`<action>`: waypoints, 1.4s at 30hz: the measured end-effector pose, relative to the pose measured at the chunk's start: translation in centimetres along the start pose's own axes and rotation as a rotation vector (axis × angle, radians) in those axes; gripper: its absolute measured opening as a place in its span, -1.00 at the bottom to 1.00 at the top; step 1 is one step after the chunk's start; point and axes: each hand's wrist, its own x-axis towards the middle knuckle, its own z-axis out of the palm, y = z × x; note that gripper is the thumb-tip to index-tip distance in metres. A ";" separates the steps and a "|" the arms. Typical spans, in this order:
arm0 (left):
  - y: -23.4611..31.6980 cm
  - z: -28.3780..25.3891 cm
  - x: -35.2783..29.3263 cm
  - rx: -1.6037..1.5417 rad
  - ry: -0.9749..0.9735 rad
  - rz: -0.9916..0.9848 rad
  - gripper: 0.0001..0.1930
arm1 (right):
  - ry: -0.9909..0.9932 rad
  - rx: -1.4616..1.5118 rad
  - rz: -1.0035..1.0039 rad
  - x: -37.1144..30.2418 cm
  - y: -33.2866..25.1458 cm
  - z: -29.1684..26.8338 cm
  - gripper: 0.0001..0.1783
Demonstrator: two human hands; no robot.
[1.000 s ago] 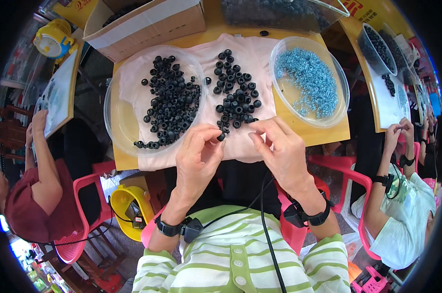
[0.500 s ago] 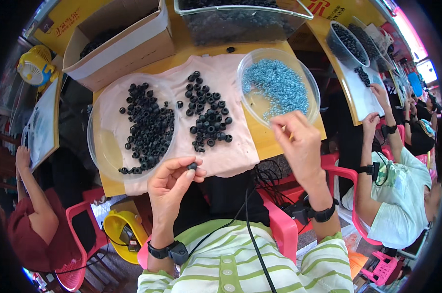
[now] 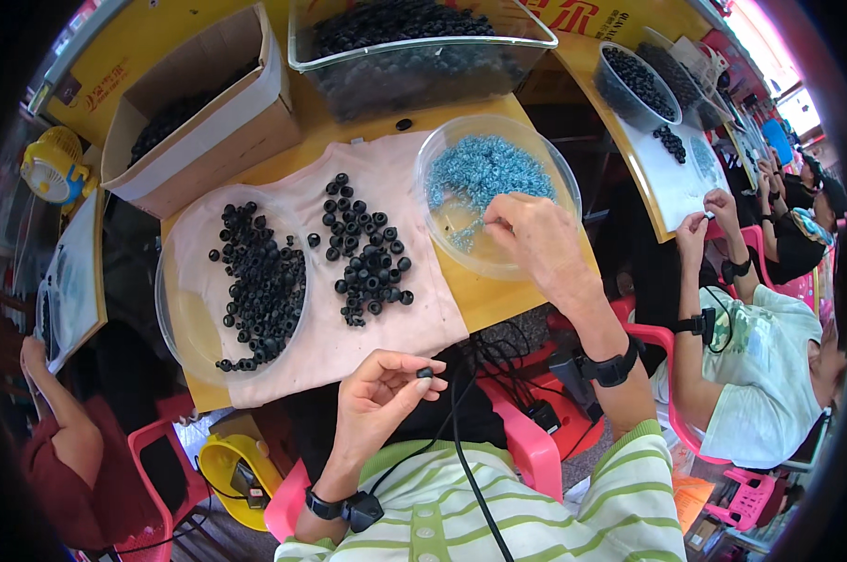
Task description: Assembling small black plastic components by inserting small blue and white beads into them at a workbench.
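Note:
In front of my body, my left hand [image 3: 386, 393] is closed in a pinch on a black bead [image 3: 424, 373]. My right hand [image 3: 540, 245] reaches over the near side of a clear round tub [image 3: 573, 215]. A heap of small shiny light-blue pieces [image 3: 493, 169] lies in that tub. The right fingertips are pressed together at the heap's near edge; what they hold, if anything, is hidden. Loose black beads [image 3: 372, 272] are spread on a pale pink cloth [image 3: 414, 309]. Left of them, a second clear round tub [image 3: 182, 328] holds many more black beads [image 3: 264, 290].
Behind the cloth stand a cardboard box [image 3: 227, 131] and a clear plastic bin [image 3: 395, 89], both with black contents. One black piece [image 3: 404, 125] lies near the bin. Black cables [image 3: 461, 412] hang by my lap. Co-workers sit at tables on both sides.
My right hand has moved from the blue tub's near rim into it, fingers now at the heap. My left hand, still pinching the bead, has shifted right and nearer my body. The view has shifted.

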 end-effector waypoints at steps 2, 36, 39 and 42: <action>0.0 -0.1 0.2 0.007 0.006 -0.006 -0.85 | 0.029 -0.001 -0.004 0.2 0.0 -0.2 -0.93; 0.7 -1.4 0.2 0.027 0.070 0.080 -0.80 | -0.097 0.514 0.190 0.5 -1.0 -0.8 -0.84; 1.2 -1.2 0.8 -0.053 0.108 0.062 -0.82 | -0.064 0.437 0.209 -0.3 -0.7 -0.6 -0.88; 1.5 -1.3 1.4 -0.340 -0.011 0.007 -0.81 | -0.011 0.605 0.275 -0.8 -1.4 -1.2 -0.90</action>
